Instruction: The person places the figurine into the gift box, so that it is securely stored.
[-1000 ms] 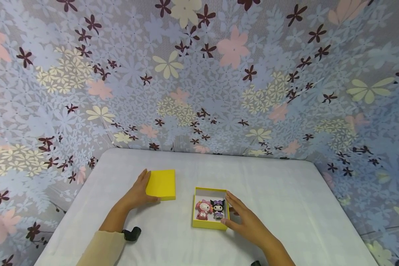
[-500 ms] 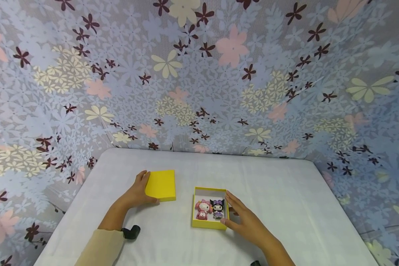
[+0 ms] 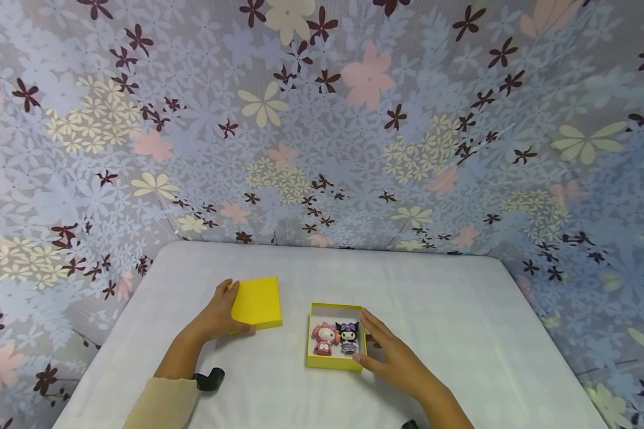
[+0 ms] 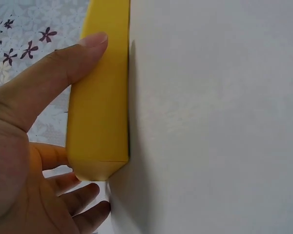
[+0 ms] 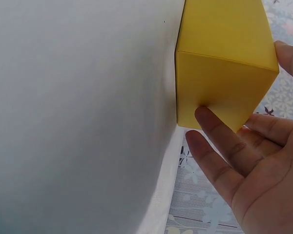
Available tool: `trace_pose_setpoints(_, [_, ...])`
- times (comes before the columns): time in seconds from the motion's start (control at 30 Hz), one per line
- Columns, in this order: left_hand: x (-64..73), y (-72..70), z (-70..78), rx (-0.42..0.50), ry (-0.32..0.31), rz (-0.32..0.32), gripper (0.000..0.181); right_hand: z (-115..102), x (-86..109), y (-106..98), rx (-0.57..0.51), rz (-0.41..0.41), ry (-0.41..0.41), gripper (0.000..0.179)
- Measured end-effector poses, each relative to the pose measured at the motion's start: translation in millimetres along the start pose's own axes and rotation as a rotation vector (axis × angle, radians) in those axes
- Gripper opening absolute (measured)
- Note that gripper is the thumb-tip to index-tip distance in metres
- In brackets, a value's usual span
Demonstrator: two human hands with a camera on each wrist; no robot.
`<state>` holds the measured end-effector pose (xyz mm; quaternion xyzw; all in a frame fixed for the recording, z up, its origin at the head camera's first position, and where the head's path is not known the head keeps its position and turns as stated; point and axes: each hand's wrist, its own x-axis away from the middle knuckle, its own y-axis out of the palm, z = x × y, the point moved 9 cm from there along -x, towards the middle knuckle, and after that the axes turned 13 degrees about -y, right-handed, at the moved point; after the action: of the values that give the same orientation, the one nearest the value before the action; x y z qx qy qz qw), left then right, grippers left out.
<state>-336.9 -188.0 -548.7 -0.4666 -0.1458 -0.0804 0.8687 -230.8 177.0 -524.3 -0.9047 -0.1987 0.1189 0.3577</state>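
On the left of the table a yellow square box lid (image 3: 256,302) lies with its flat top up. My left hand (image 3: 218,313) holds its left end, the thumb (image 4: 88,53) along the near side and the other fingers round the far corner. To the right stands an open yellow box (image 3: 334,362) with a white inside. In it lie a pink figurine (image 3: 325,339) and, beside that, a black and purple figurine (image 3: 348,338). My right hand (image 3: 394,354) grips the box's right end, a fingertip (image 5: 203,113) touching the side wall.
A white cloth covers the table (image 3: 461,322). Flower-patterned fabric (image 3: 322,149) rises behind it and at both sides. Black wrist-camera parts (image 3: 210,379) stick out by the left wrist, and another (image 3: 409,424) shows by the right forearm.
The yellow lid has turned slightly anticlockwise under my left hand. The box and my right hand keep their places, while the head view has shifted a little.
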Motion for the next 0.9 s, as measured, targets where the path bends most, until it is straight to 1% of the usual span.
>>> trace_pose_setpoints(0.13, [0.6, 0.8, -0.9, -0.005, 0.004, -0.005, 0.129, 0, -0.2, 0, -0.008, 0.001, 0.006, 0.089])
trace_pose_setpoints(0.23, [0.5, 1.0, -1.2, -0.001, 0.002, 0.003, 0.129, 0, -0.2, 0, -0.021, 0.002, 0.012, 0.09])
trace_pose_setpoints(0.43, [0.8, 1.3, -2.9, 0.039, -0.016, 0.019, 0.131, -1, 0.4, 1, -0.016, 0.008, 0.005, 0.089])
trace_pose_setpoints(0.57, [3.5, -1.3, -1.9, 0.063, -0.024, 0.027, 0.129, -1, -0.4, 2, -0.014, 0.01, 0.005, 0.089])
trace_pose_setpoints(0.73, [11.5, -10.4, 6.3, 0.102, 0.0, 0.051, 0.124, -2, -2.6, 3, -0.011, 0.005, -0.006, 0.09])
trace_pose_setpoints(0.9, [21.0, -17.2, 19.2, 0.153, 0.034, 0.051, 0.117, -3, -4.4, 3, -0.027, -0.002, -0.006, 0.089])
